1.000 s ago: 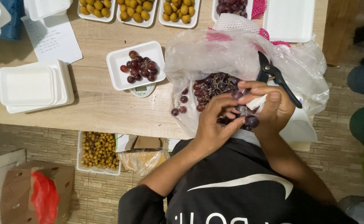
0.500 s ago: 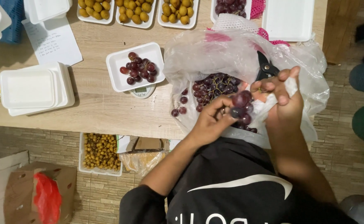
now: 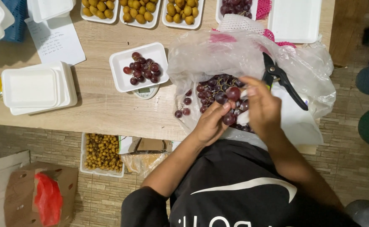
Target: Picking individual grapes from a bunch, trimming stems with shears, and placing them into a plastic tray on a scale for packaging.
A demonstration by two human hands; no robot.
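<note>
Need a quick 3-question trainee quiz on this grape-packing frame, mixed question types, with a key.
1. True or false: the foam tray holding loose grapes sits on a small scale.
2. Multiple choice: where do the black shears lie? A) in the right hand B) on the plastic bag C) on the floor
3. Fill in: both hands, left hand and right hand, work on the grape ____ over the plastic bag.

Key: 1 true; 2 B; 3 bunch
</note>
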